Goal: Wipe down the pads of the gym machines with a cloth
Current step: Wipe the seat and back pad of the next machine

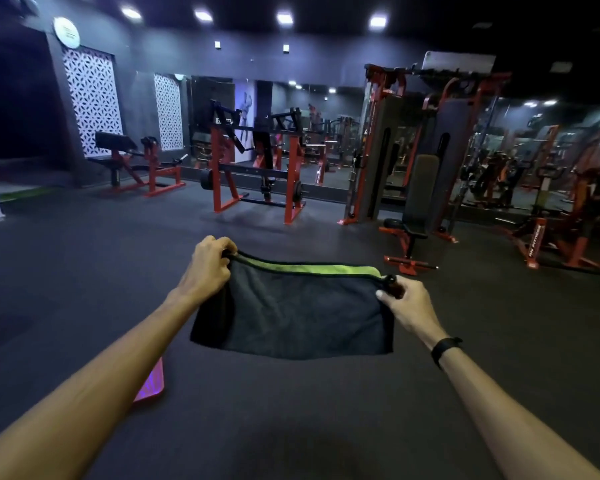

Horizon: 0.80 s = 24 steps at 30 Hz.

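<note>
The left hand (210, 268) and right hand (407, 304) each pinch an upper corner of a cloth (291, 313), stretching it flat between them above the dark floor (84, 271). The cloth is dark grey, black-edged, with a lime-green strip along its far edge.

a gym: red-framed weight machines (257, 168), padded benches (416, 202), a mirror wall (326, 109) and dark rubber floor (84, 271).
</note>
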{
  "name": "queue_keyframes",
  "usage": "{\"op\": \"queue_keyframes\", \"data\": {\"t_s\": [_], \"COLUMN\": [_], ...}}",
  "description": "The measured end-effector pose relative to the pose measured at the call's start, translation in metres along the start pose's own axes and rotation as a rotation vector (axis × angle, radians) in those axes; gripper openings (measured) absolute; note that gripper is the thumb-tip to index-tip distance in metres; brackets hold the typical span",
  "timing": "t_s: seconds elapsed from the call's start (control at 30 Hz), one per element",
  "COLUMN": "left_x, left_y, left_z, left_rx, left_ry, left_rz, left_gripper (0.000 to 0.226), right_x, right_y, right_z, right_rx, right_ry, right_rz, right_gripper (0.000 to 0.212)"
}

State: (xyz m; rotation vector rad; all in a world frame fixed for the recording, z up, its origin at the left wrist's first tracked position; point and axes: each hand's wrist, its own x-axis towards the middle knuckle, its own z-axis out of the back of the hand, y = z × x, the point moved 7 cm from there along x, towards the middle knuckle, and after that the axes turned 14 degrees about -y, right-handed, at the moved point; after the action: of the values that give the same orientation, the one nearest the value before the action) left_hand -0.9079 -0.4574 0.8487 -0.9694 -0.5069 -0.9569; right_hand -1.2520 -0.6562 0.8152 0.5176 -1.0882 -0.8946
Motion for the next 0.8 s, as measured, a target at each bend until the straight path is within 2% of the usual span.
{"op": "queue_keyframes", "data": {"t_s": [0.13, 0.2, 0.37, 0.5, 0.57, 0.67, 0.8], "left_x": [0.009, 0.011, 0.025, 0.048, 0.065, 0.095, 0.131], "left_y": [-0.003, 0.001, 0.017, 0.036, 0.043, 0.056, 0.076], "left_z": [-0.033, -0.049, -0.078, -0.105, -0.119, -0.140, -0.162], "left_rx": [0.004, -0.018, -0.147, -0.207, -0.235, -0.257, -0.297], "left_ry": [0.033, 0.041, 0.076, 0.108, 0.115, 0.133, 0.159], "left_rz": [-0.001, 0.043, 0.204, 0.252, 0.253, 0.254, 0.275], "left_gripper": [0.027, 0.024, 0.019, 0.021, 0.020, 0.018, 0.021], "right_x": [0.031, 0.046, 0.073, 0.090, 0.101, 0.123, 0.149], "right_y": [-0.025, -0.037, -0.060, -0.059, -0.058, -0.056, -0.049], "right_z": [0.021, 0.027, 0.022, 0.001, -0.012, -0.033, -0.055], "right_rx": [-0.002, 0.008, 0.067, 0.135, 0.174, 0.129, 0.056], "right_ry": [-0.061, -0.090, -0.090, -0.038, -0.017, 0.003, 0.024], "right_rz": [-0.014, -0.029, -0.097, -0.126, -0.128, -0.123, -0.110], "right_gripper": [0.012, 0.020, 0.022, 0.014, 0.019, 0.026, 0.018]}}
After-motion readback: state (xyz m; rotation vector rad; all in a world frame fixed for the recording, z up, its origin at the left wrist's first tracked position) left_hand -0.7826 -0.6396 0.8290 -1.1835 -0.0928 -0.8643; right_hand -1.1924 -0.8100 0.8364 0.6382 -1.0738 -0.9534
